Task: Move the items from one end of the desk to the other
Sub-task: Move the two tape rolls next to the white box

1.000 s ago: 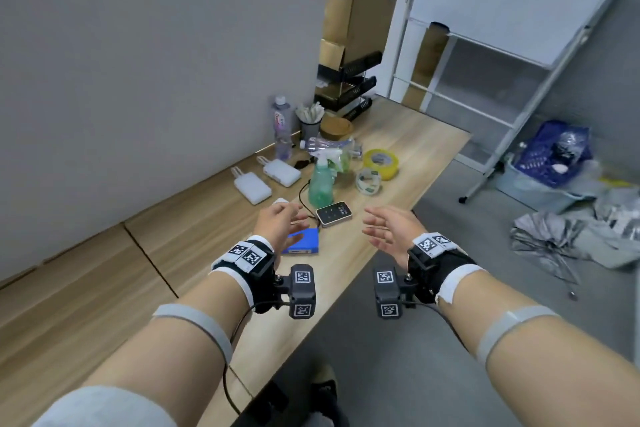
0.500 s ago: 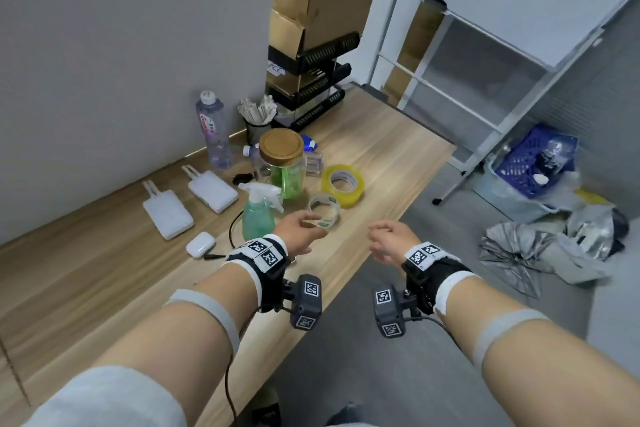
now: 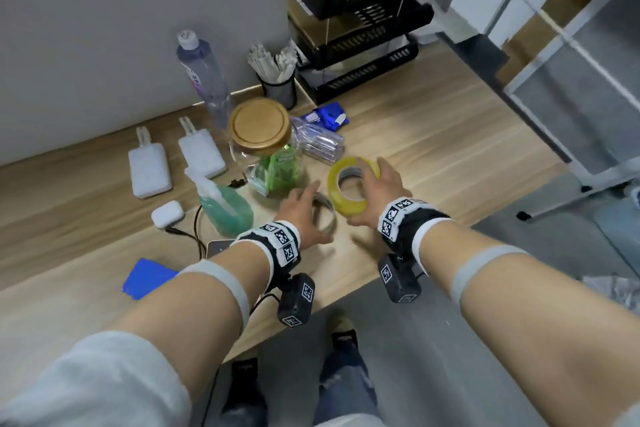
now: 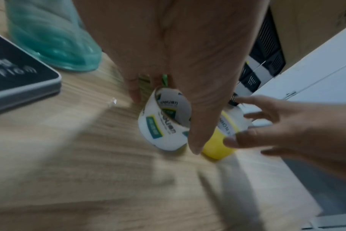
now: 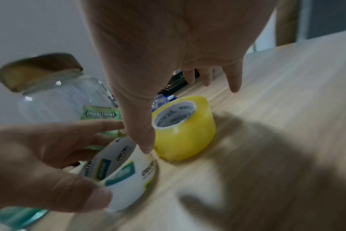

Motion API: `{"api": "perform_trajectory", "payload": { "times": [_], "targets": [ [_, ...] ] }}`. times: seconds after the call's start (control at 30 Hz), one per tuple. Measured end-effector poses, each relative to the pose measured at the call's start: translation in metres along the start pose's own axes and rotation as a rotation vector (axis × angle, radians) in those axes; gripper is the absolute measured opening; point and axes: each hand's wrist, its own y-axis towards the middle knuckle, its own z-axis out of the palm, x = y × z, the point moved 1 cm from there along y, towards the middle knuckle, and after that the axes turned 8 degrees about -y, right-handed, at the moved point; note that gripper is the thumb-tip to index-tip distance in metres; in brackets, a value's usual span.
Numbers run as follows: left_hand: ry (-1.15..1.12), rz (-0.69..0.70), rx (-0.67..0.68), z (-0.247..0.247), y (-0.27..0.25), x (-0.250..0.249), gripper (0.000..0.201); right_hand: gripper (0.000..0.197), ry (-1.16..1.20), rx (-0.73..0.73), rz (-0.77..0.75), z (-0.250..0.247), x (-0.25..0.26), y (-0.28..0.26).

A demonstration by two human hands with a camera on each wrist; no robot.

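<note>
Near the desk edge, two hands hover over two tape rolls lying side by side.
Left hand brackets the white tape roll, but blur hides whether it grips. Right hand spreads loose over the yellow tape roll. Head view suggests contact; its wrist view shows fingers clear. One roll each, likely for one trip.

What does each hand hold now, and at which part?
The left hand pinches the white tape roll across its outer side, thumb against fingers. The right hand spans the yellow tape roll but does not grip it yet.
</note>
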Motion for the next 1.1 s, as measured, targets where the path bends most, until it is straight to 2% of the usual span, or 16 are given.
{"api": "perform_trajectory", "payload": {
  "times": [0.17,0.3,0.43,0.57,0.67,0.87,1.1],
  "targets": [
    [0.021,0.0,-0.075,0.011,0.006,-0.001,0.101,0.131,-0.156,0.084,-0.132,0.001,0.004,0.041],
    [-0.14,-0.014,-0.119,0.011,-0.001,0.011,0.094,0.124,-0.196,0.068,-0.164,0.004,0.01,0.054],
    [-0.273,-0.04,-0.175,-0.001,-0.021,0.021,0.089,0.122,-0.161,0.035,-0.101,0.008,0.017,0.04],
    [-0.38,-0.062,-0.2,-0.022,-0.049,0.038,0.087,0.116,-0.039,-0.084,-0.102,0.014,0.032,0.013],
    [-0.424,-0.112,-0.237,-0.035,-0.077,0.064,0.087,0.115,0.01,-0.092,-0.112,0.015,0.056,-0.004],
    [-0.551,-0.162,-0.394,-0.065,-0.158,0.145,0.086,0.12,0.04,-0.037,-0.142,0.035,0.139,-0.067],
    [-0.488,-0.189,-0.529,-0.126,-0.28,0.268,0.09,0.115,-0.072,-0.054,-0.245,0.071,0.282,-0.158]
  ]
}}
